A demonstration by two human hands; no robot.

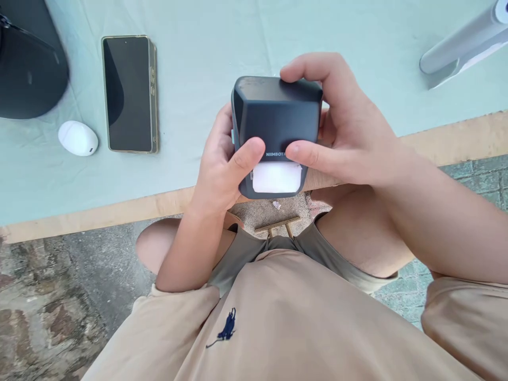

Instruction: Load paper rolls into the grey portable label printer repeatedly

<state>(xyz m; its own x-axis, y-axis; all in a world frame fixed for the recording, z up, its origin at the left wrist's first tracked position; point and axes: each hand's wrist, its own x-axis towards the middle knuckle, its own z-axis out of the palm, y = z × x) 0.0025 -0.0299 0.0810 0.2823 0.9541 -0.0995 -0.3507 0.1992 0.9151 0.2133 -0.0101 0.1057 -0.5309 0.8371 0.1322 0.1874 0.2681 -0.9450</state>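
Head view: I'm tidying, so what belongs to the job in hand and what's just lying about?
In use:
NIIMBOT label printer, held in left hand and right hand
its white label

Apparently lying about:
smartphone
white oval gadget
white roll
black case

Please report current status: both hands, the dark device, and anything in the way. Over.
Left hand, right hand: both holding dark device. White strip showing at its near end. Nothing seen blocking; phone lies apart, to the left.
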